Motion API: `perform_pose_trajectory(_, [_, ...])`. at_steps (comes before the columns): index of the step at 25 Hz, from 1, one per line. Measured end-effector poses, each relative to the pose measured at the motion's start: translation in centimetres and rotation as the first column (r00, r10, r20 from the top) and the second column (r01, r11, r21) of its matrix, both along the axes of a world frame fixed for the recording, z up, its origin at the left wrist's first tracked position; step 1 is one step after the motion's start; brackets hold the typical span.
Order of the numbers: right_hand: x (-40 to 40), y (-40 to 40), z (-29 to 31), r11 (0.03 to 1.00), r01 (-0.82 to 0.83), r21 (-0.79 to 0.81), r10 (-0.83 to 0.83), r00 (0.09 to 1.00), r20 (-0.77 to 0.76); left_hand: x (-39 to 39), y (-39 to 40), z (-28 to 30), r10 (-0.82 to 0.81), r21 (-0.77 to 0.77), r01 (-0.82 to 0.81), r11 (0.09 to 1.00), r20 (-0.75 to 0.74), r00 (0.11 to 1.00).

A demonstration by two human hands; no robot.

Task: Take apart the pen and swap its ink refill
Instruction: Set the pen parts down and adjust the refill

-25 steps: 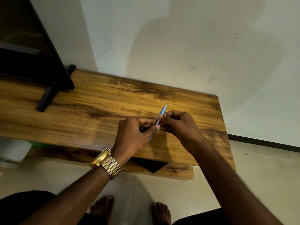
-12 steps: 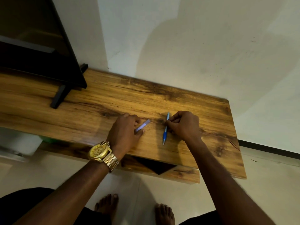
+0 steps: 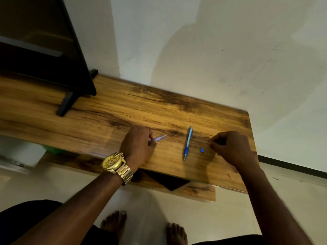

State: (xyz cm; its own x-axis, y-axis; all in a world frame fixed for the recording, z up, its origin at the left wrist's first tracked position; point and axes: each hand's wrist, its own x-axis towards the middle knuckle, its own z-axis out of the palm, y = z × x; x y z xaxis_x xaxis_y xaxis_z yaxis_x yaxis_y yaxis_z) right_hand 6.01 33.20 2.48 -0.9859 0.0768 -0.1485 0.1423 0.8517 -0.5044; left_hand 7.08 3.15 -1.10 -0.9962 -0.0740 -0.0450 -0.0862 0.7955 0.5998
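Note:
A blue pen body (image 3: 188,142) lies on the wooden table (image 3: 109,121), tip toward me, between my two hands. A small blue piece (image 3: 202,150) rests on the wood just right of it. My left hand (image 3: 138,145) is closed around a thin pale refill-like part (image 3: 160,138) that sticks out to the right, low over the table. My right hand (image 3: 231,147) hovers right of the blue piece with fingers curled together; whether it pinches anything small is hidden.
A black TV screen (image 3: 44,50) on a black stand foot (image 3: 64,105) occupies the table's left rear. A white wall runs behind. The table's right end (image 3: 249,138) is close to my right hand. My bare feet are on the tiled floor below.
My right hand let go of the pen body and moved right. The small blue piece now lies beside the pen. My left hand stays put with the pale part.

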Motion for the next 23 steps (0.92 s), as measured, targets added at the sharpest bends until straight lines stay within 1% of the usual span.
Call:
perform_pose_trajectory(2, [0.0,0.5,-0.7,0.997,-0.051,0.049,0.046,0.993,0.106,-0.1,0.0,-0.2,0.001,0.016,-0.001,1.000,0.018,1.000])
perform_pose_trajectory(3, [0.0,0.4,-0.8,0.997,-0.062,0.056,0.055,0.991,0.121,-0.2,0.0,-0.3,0.005,0.022,-0.006,1.000,0.033,0.999])
perform_pose_trajectory(5, [0.1,-0.1,-0.9,0.996,-0.066,0.052,0.061,0.994,0.095,-0.3,0.1,-0.3,0.007,0.067,-0.011,0.998,0.053,0.999])
perform_pose_trajectory(9, [0.3,-1.1,-1.3,0.996,-0.087,0.031,0.086,0.995,0.043,-0.5,0.7,0.2,0.000,0.284,-0.022,0.958,0.077,0.997])
perform_pose_trajectory(13, [0.1,-1.5,-1.6,0.991,-0.123,0.054,0.120,0.991,0.054,-0.5,0.9,0.4,0.020,0.380,-0.036,0.924,0.046,0.999])
perform_pose_trajectory(17, [0.0,-1.6,-1.5,0.986,-0.145,0.080,0.141,0.988,0.057,-0.6,0.9,0.6,0.015,0.541,-0.025,0.841,0.023,1.000])
perform_pose_trajectory(19, [0.0,-2.0,-1.6,0.976,-0.182,0.122,0.176,0.983,0.057,-0.6,0.8,0.8,-0.007,0.585,-0.004,0.811,0.017,1.000])
perform_pose_trajectory(21, [-0.1,-2.3,-1.6,0.960,-0.223,0.172,0.219,0.975,0.041,-0.6,0.6,0.9,-0.014,0.597,0.003,0.803,0.014,1.000])
perform_pose_trajectory(22, [-0.1,-2.5,-1.6,0.960,-0.229,0.160,0.230,0.973,0.007,-0.6,0.5,0.9,-0.016,0.601,0.005,0.799,0.012,1.000])
perform_pose_trajectory(23, [-0.1,-2.6,-1.4,0.976,-0.201,0.087,0.206,0.977,-0.051,-0.6,0.4,0.8,-0.019,0.605,0.007,0.796,0.012,1.000])
